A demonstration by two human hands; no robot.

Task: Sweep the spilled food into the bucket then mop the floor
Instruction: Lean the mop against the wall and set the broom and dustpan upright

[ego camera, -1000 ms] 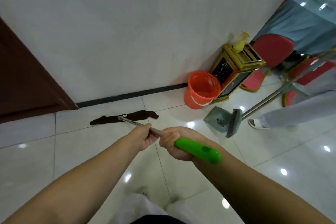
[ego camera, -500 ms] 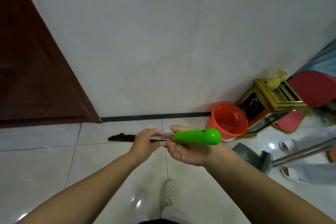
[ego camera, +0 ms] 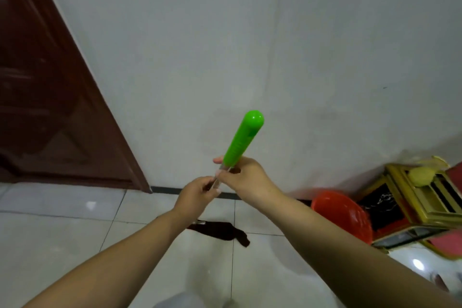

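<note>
I hold a mop by its metal pole, which ends in a green handle (ego camera: 243,140) pointing up toward the white wall. My right hand (ego camera: 246,177) grips the pole just below the green part. Slightly lower, my left hand (ego camera: 197,194) is wrapped round the metal shaft. The dark brown mop head (ego camera: 222,231) lies flat on the white tiled floor (ego camera: 62,245), below my hands and partly hidden by my left forearm. An orange bucket (ego camera: 347,215) stands against the wall to the right.
A gold-framed stand (ego camera: 425,205) with a yellow object on top sits right of the bucket, next to a red chair at the frame's edge. A dark brown door (ego camera: 50,95) fills the left. A black skirting strip runs along the wall's base.
The green handle has swung from pointing right to pointing up. The mop head now lies closer to me and further right. The dustpan, broom and other person's feet have left the view.
</note>
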